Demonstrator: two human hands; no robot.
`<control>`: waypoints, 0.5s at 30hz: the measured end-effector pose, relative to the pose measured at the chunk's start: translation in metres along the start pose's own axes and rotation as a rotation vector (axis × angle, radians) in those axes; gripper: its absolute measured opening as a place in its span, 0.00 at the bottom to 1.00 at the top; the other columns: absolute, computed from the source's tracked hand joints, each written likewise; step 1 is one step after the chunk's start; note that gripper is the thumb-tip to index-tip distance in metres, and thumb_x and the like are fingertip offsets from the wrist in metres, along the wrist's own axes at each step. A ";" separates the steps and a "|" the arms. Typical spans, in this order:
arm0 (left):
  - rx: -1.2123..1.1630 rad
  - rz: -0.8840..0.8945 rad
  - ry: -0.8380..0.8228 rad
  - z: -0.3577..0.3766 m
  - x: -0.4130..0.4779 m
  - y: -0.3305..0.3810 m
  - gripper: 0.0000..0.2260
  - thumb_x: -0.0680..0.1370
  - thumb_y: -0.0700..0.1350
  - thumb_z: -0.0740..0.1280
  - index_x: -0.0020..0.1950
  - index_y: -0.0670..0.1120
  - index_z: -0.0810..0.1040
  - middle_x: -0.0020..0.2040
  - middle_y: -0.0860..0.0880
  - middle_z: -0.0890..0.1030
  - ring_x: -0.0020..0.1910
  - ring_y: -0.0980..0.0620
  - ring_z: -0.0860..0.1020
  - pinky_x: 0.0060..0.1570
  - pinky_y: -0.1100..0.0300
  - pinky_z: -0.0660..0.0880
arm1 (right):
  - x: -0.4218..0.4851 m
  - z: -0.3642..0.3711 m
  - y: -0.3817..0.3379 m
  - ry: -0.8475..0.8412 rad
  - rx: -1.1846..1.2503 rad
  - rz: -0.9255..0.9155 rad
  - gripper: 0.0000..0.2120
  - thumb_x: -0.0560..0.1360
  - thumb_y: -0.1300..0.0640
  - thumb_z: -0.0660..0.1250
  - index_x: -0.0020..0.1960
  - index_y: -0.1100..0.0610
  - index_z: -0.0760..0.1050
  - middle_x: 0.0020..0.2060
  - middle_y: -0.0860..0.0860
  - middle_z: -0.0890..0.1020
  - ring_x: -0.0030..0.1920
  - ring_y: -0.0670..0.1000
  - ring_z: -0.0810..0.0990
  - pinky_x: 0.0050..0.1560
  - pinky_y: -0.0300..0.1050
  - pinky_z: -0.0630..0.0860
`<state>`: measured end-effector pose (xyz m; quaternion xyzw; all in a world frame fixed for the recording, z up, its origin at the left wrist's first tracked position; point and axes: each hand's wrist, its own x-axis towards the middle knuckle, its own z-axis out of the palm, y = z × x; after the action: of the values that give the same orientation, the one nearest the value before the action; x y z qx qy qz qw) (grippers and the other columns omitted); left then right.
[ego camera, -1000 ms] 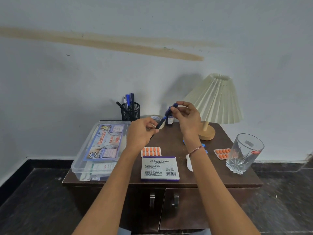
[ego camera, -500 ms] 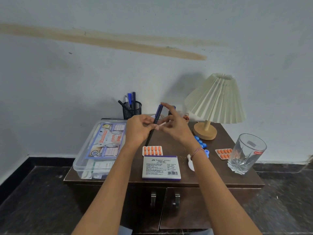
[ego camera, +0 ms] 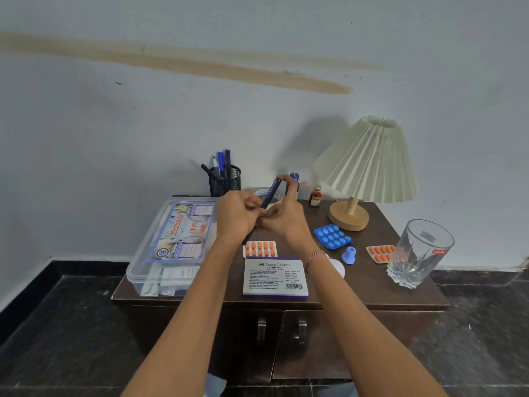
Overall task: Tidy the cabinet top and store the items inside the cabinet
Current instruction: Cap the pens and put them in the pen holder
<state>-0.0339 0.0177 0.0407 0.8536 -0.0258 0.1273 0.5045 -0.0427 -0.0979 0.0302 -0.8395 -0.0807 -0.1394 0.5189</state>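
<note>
Both my hands hold a dark blue pen (ego camera: 270, 194) tilted over the middle of the brown cabinet top (ego camera: 369, 285). My left hand (ego camera: 236, 213) grips its lower barrel, and my right hand (ego camera: 283, 214) pinches its upper end with the forefinger on the cap. Below the hands lie an orange pill strip (ego camera: 260, 249) and a white stamp pad box (ego camera: 275, 277). A mesh pen holder (ego camera: 225, 182) with several pens stands behind, by the wall.
A clear first aid box (ego camera: 171, 247) sits at the left. To the right are a blue pill strip (ego camera: 332, 236), a blue cap (ego camera: 349, 255), another orange strip (ego camera: 382, 252), a glass (ego camera: 419, 253), a lamp (ego camera: 366, 167), a small brown bottle (ego camera: 315, 196) and tape roll. Cabinet doors (ego camera: 309, 345) are closed.
My hands have come together and lowered. The pen has swung from slanted to steeper, and its two ends are now held close between both hands.
</note>
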 end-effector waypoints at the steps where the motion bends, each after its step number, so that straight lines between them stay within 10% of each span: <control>1: -0.004 0.006 0.000 0.000 0.000 0.000 0.08 0.68 0.37 0.76 0.46 0.42 0.83 0.41 0.46 0.84 0.36 0.56 0.79 0.43 0.59 0.79 | 0.000 0.000 0.000 0.022 0.000 0.006 0.42 0.64 0.67 0.76 0.68 0.52 0.55 0.28 0.50 0.80 0.27 0.42 0.78 0.36 0.29 0.73; 15: -0.057 0.028 0.055 -0.006 0.003 -0.003 0.08 0.70 0.37 0.74 0.48 0.42 0.83 0.42 0.46 0.85 0.38 0.54 0.82 0.42 0.63 0.79 | 0.007 0.014 -0.005 0.094 -0.006 0.007 0.40 0.66 0.67 0.75 0.69 0.52 0.56 0.36 0.58 0.82 0.36 0.51 0.82 0.41 0.34 0.77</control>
<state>-0.0320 0.0242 0.0416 0.8346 -0.0276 0.1568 0.5273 -0.0356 -0.0835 0.0312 -0.8339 -0.0529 -0.1770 0.5200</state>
